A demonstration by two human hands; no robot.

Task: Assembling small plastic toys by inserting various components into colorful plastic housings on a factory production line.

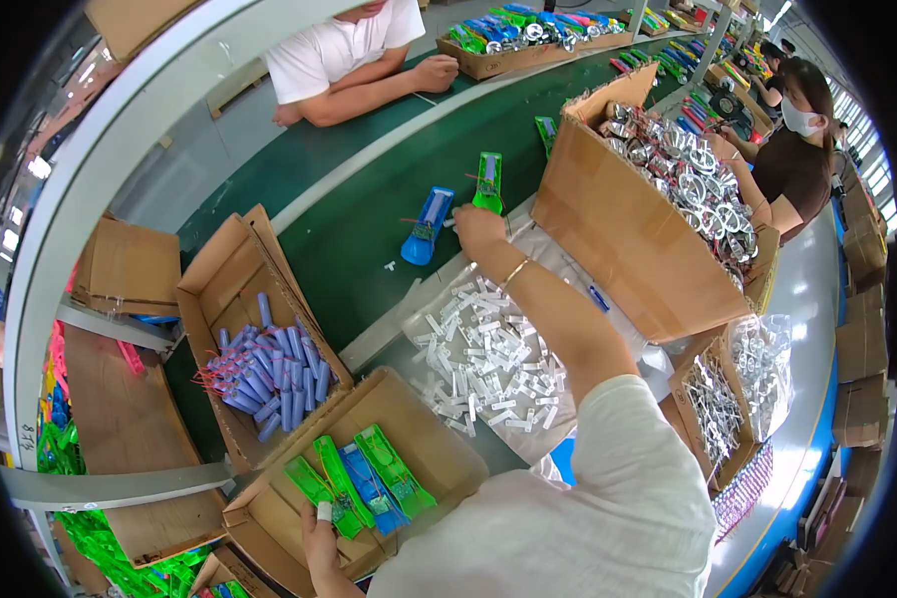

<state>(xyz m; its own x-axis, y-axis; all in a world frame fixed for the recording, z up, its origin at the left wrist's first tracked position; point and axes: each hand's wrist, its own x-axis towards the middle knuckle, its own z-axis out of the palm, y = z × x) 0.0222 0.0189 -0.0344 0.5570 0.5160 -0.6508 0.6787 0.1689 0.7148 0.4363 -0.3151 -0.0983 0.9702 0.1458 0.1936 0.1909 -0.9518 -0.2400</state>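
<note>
My right hand reaches out over the green conveyor belt, its fingers touching the lower end of a green plastic part. A blue plastic part with thin wires lies just left of it on the belt. My left hand rests low in a cardboard box, its thumb on green and blue plastic parts stacked inside. A clear bag of small white plastic pieces lies under my right forearm.
A box of blue cylindrical cells with red wires stands at left. A big carton of shiny metal reflectors sits to the right. One person leans on the far side of the belt; another person works at right.
</note>
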